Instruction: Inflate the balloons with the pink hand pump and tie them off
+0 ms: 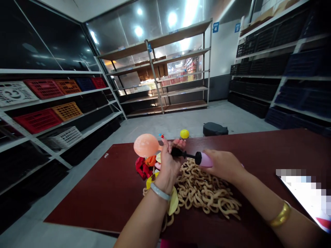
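A partly inflated peach-orange balloon [146, 145] points left, its neck running into my left hand [171, 161]. That hand is closed around the neck and the black nozzle end of a balloon pump [190, 155]. My right hand [224, 166] grips the lilac part of the same pump, and a black rod shows between the two hands. Beneath them lies a heap of tan, curled, rope-like pieces [207, 193]. Limp red balloons [143, 168] and yellow balloons [174, 201] lie beside my left wrist. My left fingertips partly hide the pump's nozzle.
A dark red tabletop [85, 193] carries everything. At right lies a bright, pixelated flat object [306, 198]. Beyond the far edge are a yellow ball-like thing [184, 133] and a dark case [215, 128]. Shelves with crates [41, 120] stand left; a rack [160, 69] stands behind.
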Motion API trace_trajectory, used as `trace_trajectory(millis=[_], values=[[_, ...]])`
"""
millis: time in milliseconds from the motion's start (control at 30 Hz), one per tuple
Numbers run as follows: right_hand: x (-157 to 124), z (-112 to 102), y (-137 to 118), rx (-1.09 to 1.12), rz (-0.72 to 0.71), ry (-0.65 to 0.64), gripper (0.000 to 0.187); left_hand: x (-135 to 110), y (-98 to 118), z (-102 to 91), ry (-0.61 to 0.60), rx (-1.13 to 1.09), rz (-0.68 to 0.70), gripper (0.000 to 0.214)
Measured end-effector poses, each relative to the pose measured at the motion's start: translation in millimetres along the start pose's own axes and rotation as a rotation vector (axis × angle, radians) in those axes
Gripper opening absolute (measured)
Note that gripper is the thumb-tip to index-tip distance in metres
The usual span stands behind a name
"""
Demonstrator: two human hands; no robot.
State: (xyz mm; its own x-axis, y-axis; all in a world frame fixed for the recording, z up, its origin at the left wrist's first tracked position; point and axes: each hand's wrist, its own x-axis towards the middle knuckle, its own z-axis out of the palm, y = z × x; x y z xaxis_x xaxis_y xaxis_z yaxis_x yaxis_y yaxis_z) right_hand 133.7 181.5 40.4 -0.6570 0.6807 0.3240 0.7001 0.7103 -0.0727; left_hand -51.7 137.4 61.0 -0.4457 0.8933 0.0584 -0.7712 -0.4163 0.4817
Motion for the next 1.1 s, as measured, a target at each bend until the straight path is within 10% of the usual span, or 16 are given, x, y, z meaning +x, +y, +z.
trace_trajectory(millis=[300, 667, 1100], values=[[7, -6, -39, 0.130, -0.007, -0.008, 0.039, -9, -1, 9.2, -0.113, 0.024, 0.030, 0.060], [6, 5, 12, 0.005, 0.007, 0.016, 0.041, 28, 69, -14.7, -0.009, -0.026, 0.147, 0.053], [3, 4, -32, 0.010, 0.031, 0.039, 0.043, -6, -25, -5.5, -0.050, 0.075, 0.062, 0.059]])
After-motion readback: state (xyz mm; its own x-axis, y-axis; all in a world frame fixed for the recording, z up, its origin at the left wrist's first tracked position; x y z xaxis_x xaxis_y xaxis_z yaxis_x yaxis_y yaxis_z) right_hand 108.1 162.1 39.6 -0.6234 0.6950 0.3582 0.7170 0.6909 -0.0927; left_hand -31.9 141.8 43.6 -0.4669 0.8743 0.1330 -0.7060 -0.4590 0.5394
